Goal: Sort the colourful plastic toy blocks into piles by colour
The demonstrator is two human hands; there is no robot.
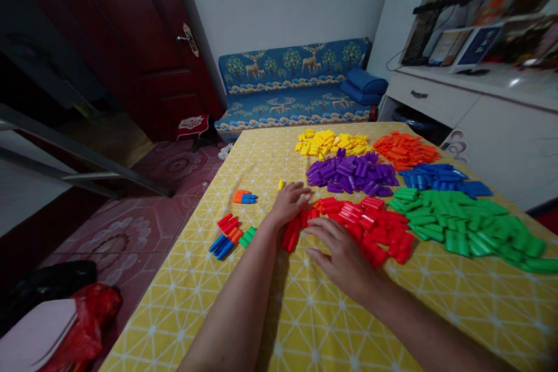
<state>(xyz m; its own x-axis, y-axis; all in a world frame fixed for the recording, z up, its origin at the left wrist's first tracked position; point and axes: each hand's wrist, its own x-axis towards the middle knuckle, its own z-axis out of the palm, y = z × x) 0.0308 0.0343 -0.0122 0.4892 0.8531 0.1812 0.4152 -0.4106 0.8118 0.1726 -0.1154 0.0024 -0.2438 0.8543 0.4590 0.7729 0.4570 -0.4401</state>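
My left hand [290, 203] is over the table at the left end of a pile of red plastic pieces [370, 226]. Its fingers are stretched out and I see nothing gripped in them. My right hand [342, 256] lies at the near side of the red pile, thumb and fingers apart, close to a few red pieces [290, 235] between the two hands. Whether either hand touches a piece is hard to tell. The pieces look like small bullet-shaped building blocks. Beyond the left fingertips is a heap of purple pieces [351, 171]. One yellow piece [281, 184] lies just beyond the left hand.
Yellow [333, 143], orange [405, 150], blue [436, 177] and green heaps [466, 221] spread across the patterned tablecloth [174, 314]. Left of my arm lie small mixed groups, including blue pieces [221, 246] and green pieces [247, 236]. A sofa [283, 107] stands behind the table.
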